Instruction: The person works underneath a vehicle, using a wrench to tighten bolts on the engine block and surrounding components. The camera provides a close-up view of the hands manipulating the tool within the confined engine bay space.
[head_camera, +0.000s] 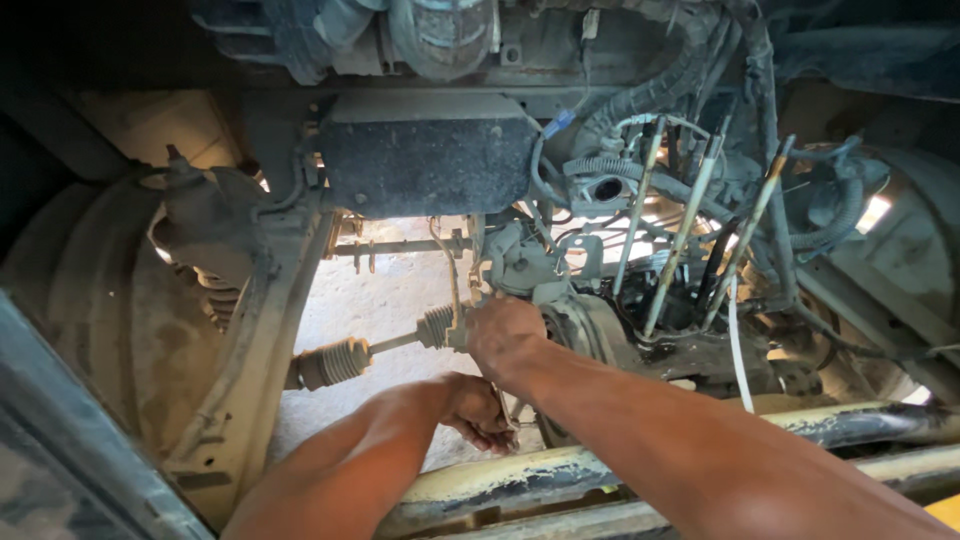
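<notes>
Left hand (478, 412), right hand (505, 338): bare, ungloved. Both forearms bare, no sleeves, watch or rings visible.

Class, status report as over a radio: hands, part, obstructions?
Right hand on gearbox end by axle boot. Left hand below, fingers curled, contents hidden. Hoses and rods crowd right.

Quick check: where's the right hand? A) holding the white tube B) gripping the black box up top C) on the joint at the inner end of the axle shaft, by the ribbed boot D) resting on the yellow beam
C: the right hand sits at the inner end of the axle shaft, beside the ribbed boot; the left hand is just below it.
</notes>
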